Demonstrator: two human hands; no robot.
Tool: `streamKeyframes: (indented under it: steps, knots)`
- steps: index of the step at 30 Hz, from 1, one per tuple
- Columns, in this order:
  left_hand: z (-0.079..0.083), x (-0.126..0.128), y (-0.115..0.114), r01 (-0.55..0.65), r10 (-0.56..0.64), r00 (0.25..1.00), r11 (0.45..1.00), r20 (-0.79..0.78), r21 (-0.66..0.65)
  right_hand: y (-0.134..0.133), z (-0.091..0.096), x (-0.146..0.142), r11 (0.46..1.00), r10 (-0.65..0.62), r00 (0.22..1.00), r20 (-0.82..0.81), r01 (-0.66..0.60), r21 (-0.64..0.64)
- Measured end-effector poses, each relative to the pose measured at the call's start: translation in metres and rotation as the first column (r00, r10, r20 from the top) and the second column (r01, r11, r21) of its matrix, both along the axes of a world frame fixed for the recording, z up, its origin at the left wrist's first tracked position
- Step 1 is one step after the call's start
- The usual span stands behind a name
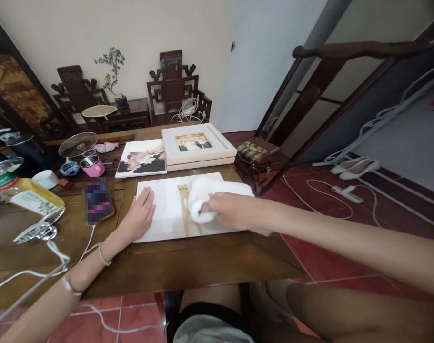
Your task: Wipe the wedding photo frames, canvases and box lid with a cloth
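Observation:
A white rectangular panel (163, 205) lies flat near the front edge of the wooden table, with a tan two-legged strip (183, 209), like a folding picture stand, along its middle. My left hand (142, 214) rests flat on the panel's left end, fingers stretched out. In my right hand (226, 209) a bunched white cloth (206, 193) is gripped and pressed on the panel, just right of the strip. The cloth hides part of the panel's right side and some of the strip.
Behind the panel are a photo print (141, 159) and stacked picture frames (198, 145). To the left lie a phone (98, 202) on a cable, a pink mug (92, 166), an oil bottle (31, 193) and a hair claw (41, 228). A wooden chair (309, 90) stands right.

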State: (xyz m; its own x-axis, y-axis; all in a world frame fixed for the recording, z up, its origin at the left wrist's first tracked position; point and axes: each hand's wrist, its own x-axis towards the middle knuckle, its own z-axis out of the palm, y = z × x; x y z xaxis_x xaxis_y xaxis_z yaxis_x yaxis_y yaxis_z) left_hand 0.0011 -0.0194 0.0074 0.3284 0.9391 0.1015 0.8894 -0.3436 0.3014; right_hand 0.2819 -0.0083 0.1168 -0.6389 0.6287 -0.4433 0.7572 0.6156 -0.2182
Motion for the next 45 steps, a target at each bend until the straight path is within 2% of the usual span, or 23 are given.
streamKeyframes:
  steps: [4,7,10,14,18,22,26,30,36,41,45]
  knots:
    - [-0.002,0.000,0.002,-0.014,0.014,1.000,1.000,-0.013,-0.013,0.026,-0.023,-0.013,0.983,-0.063,0.995,-0.073,0.075,0.169]
    - [-0.005,0.000,0.004,-0.005,0.005,1.000,1.000,-0.008,0.002,0.036,-0.034,-0.024,0.961,-0.030,0.997,-0.073,0.049,0.272]
    - [-0.008,-0.003,0.005,0.002,-0.002,1.000,1.000,0.008,0.014,0.036,-0.039,-0.035,0.951,-0.010,1.000,-0.011,0.013,0.308]
    - [-0.011,-0.008,0.005,0.002,-0.002,1.000,1.000,0.005,0.013,0.017,-0.035,-0.051,0.950,0.019,0.996,0.088,-0.046,0.307]
    - [-0.009,-0.010,0.003,0.000,0.000,1.000,1.000,0.008,0.027,-0.018,-0.020,-0.058,0.953,0.138,0.980,0.144,-0.171,0.249]
    - [-0.006,-0.011,0.001,0.000,0.000,1.000,1.000,0.002,0.021,-0.051,-0.010,-0.055,0.943,0.270,0.960,0.074,-0.279,0.179]
    - [-0.006,-0.013,0.000,0.005,-0.005,1.000,0.999,0.005,0.038,-0.061,-0.014,-0.050,0.921,0.353,0.936,0.008,-0.349,0.173]
    - [-0.006,-0.012,0.000,0.001,-0.001,1.000,1.000,0.000,0.031,-0.048,-0.022,-0.046,0.915,0.372,0.927,-0.052,-0.357,0.190]
    - [-0.009,-0.010,-0.001,-0.002,0.002,1.000,0.999,0.001,0.053,-0.005,-0.031,-0.049,0.914,0.328,0.941,-0.079,-0.295,0.277]
    - [-0.012,-0.014,0.000,0.007,-0.007,1.000,0.997,0.006,0.077,0.029,-0.031,-0.058,0.930,0.298,0.943,-0.148,-0.252,0.268]
    - [-0.010,-0.016,0.000,0.003,-0.003,1.000,0.998,0.003,0.060,0.054,-0.028,-0.066,0.943,0.254,0.957,-0.140,-0.212,0.258]
